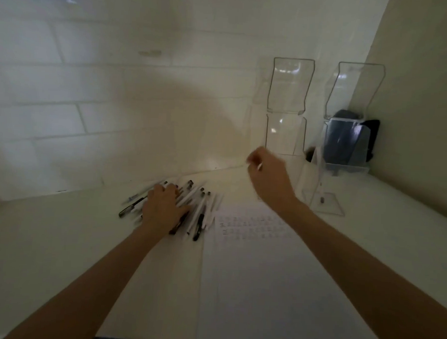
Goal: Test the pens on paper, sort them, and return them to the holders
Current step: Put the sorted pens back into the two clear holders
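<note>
Pens (198, 212) under left hand (163, 207), right hand (267, 174) apart.

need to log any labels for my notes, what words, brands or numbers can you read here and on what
No text here can be read.
sheet of paper: rows of small pen marks near its far end, too blurred to read.
wall tile: one faint mark, too blurred to read.
pens: no print can be made out.
clear holders: no label shows.
</note>
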